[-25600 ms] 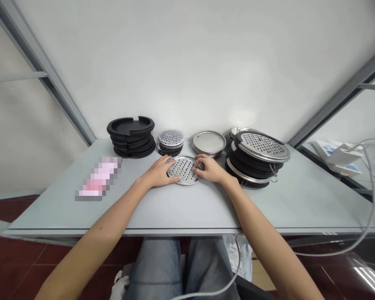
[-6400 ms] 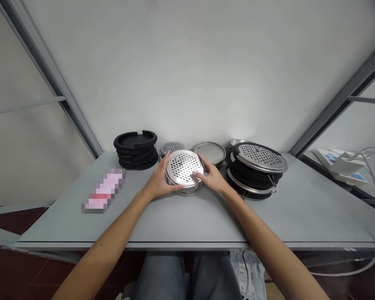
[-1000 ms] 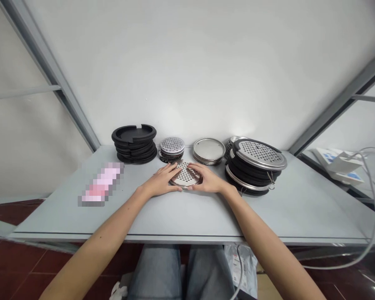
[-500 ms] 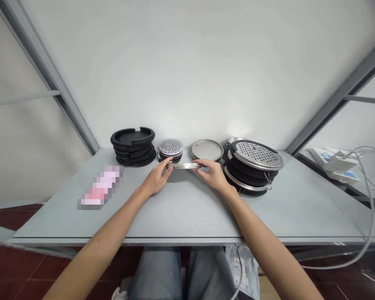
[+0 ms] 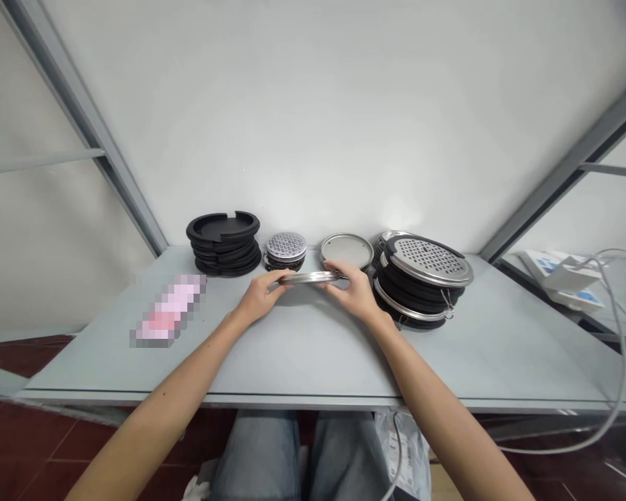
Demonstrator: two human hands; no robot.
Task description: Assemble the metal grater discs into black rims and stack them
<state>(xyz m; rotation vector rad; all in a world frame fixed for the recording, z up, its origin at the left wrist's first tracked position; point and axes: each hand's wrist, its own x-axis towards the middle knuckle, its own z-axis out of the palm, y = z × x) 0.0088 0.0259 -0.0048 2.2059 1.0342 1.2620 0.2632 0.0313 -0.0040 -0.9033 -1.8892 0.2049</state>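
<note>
"Where's the metal disc (image 5: 311,277), then?"
"Edge-on above the table (image 5: 313,355), pinched at either side by the fingers of your left hand (image 5: 261,298) and right hand (image 5: 357,292)!"
"And beyond?"
"Plates (image 5: 347,248) behind it, black trays (image 5: 223,245) stacked to the left."

Two hands (image 5: 259,296), one held piece (image 5: 310,277), five stacks (image 5: 224,247).
</note>
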